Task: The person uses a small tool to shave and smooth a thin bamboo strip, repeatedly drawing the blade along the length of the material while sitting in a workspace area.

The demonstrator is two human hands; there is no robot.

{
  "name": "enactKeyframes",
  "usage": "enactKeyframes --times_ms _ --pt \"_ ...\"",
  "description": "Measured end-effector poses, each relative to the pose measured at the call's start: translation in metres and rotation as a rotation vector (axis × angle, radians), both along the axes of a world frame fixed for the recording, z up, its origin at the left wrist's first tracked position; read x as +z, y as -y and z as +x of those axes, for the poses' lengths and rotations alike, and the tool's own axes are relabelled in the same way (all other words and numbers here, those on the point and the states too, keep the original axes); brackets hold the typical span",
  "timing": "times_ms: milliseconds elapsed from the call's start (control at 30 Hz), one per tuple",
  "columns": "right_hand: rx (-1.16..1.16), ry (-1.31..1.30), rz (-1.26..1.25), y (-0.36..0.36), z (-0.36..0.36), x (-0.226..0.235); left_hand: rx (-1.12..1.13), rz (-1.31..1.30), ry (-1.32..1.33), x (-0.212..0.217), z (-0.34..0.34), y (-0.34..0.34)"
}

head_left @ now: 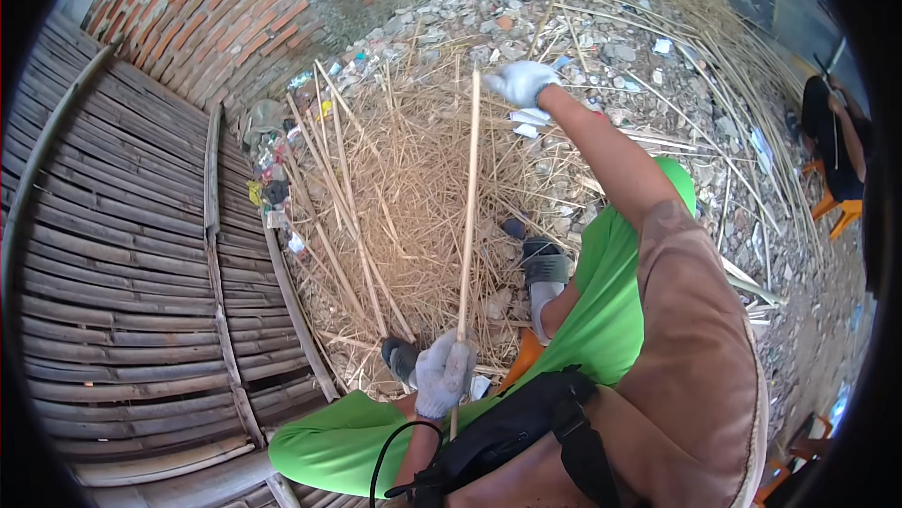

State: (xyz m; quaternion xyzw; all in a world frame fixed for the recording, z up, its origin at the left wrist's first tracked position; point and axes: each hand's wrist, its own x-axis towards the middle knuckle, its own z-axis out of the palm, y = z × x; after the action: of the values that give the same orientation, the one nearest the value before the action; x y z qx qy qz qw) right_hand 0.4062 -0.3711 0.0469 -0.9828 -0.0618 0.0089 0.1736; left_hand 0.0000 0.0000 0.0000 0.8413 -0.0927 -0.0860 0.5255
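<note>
A long pale bamboo stick (467, 217) stands nearly upright in front of me. My left hand (442, 373), in a grey-white glove, grips it near its lower end, just above my knee. My right hand (520, 81), also gloved, is stretched far forward by the stick's top end; whether it grips the stick or something small cannot be told. Below the stick lies a heap of dry shavings and thin strips (404, 179). My legs in green trousers (601, 301) and sandalled feet (545, 268) frame the heap.
A wall of horizontal bamboo slats (122, 273) fills the left side, with a brick wall (216, 10) behind. Rubble and long loose canes (676, 85) cover the ground at right. Another person (836, 141) sits on an orange stool at the far right. A black bag (507, 433) hangs on my chest.
</note>
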Motion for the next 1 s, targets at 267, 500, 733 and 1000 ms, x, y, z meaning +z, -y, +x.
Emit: enactKeyframes --times_ms 267,500,733,1000 --pt "-0.08 -0.161 0.8 -0.043 -0.045 -0.014 0.221 -0.534 -0.353 0.004 0.004 0.006" --pt "0.027 -0.439 1.313 -0.097 -0.093 0.002 0.1 -0.637 -0.434 0.003 0.007 0.006" --pt "0.063 -0.489 1.293 -0.107 -0.107 0.001 0.149 -0.691 -0.304 0.004 0.007 0.016" --pt "0.086 -0.516 1.417 -0.113 -0.106 0.01 0.157 -0.7 -0.307 0.01 0.008 0.01"
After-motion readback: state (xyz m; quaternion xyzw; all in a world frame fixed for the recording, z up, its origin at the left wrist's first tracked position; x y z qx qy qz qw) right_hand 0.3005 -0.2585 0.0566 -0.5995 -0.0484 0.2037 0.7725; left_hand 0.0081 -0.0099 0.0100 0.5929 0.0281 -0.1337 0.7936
